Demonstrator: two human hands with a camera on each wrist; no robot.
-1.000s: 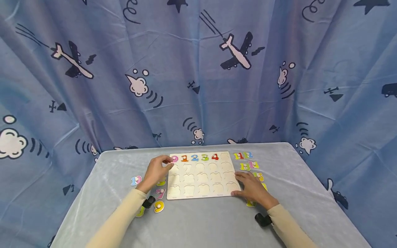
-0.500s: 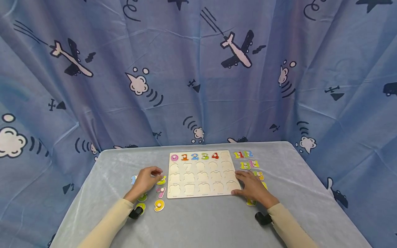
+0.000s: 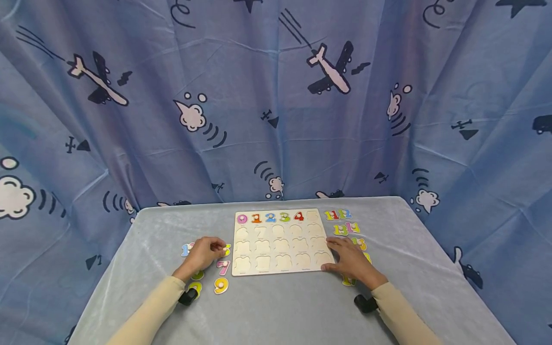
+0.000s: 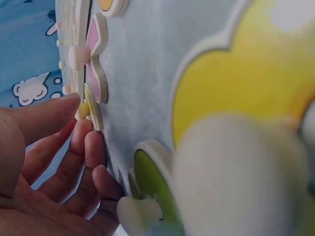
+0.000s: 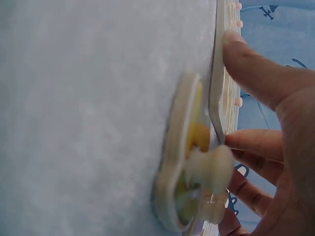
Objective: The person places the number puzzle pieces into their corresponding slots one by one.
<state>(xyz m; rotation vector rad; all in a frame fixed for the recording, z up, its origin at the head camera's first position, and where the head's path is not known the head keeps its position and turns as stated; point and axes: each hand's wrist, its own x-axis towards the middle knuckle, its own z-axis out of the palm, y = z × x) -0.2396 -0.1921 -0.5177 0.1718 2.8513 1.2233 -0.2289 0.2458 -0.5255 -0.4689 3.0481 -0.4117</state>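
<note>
My left hand (image 3: 201, 254) is at the left of the wooden number puzzle board (image 3: 282, 247). Its thumb and index finger pinch the knob of a yellow number piece (image 4: 95, 115), seemingly a 5, which still lies low at the table surface. In the head view the fingers partly cover this piece (image 3: 227, 249). My right hand (image 3: 351, 261) rests at the board's lower right corner, thumb and fingers spread against the edge (image 5: 216, 73). Along the board's top row sit a pink 0 (image 3: 242, 219), orange 1, blue 2, green 3 and red 4 (image 3: 299, 217).
Below the left hand lie a pink 7 (image 3: 223, 267), a yellow 9 (image 3: 221, 286) and other pieces, with a blue 10 (image 3: 187, 249) beside it. Several two-digit pieces, among them a 13 (image 3: 340, 230), lie right of the board. A patterned curtain (image 3: 276, 120) hangs behind the table.
My left hand has moved from the pink 0 on the board down and left to the yellow piece, and its fingers have come onto the knob. The right hand stays put.
</note>
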